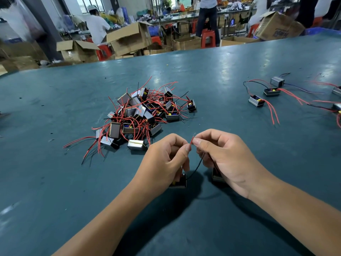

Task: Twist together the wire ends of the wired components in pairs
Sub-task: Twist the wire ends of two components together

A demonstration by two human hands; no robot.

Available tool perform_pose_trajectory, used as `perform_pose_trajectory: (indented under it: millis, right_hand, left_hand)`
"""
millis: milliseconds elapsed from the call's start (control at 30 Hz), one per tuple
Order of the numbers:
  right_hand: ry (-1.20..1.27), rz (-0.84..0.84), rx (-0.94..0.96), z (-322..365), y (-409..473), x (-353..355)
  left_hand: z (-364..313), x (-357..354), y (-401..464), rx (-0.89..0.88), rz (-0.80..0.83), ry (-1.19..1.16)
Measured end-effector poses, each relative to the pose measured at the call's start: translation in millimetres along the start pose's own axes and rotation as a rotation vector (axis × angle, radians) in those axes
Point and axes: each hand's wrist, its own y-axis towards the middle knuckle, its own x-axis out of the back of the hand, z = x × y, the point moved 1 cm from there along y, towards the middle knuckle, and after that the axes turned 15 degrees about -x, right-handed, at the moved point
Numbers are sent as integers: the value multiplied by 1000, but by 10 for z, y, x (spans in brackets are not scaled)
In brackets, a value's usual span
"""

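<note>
My left hand (164, 159) and my right hand (223, 156) meet above the green table, each pinching the red wire ends (191, 140) between thumb and forefinger. The bare tips stick up between the fingertips. Under my left hand hangs a small boxy component (180, 182), and a black wire (197, 166) curves from it up toward my right hand. A second component (216, 176) sits mostly hidden beneath my right palm. A heap of loose components (140, 115) with red and black wires lies just beyond my left hand.
Several components joined by their wires (273, 92) lie in a row at the right of the green table (221, 71). Beyond the far edge stand open cardboard boxes (129, 39), red stools (208, 38) and people at other benches.
</note>
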Motion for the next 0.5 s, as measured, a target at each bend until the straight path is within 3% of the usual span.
perform_pose_trajectory:
  millis: [500]
  right_hand:
    - [-21,-44,55,-16,7,-9]
  left_hand:
    - [-31,-43,-29,-39,-22,22]
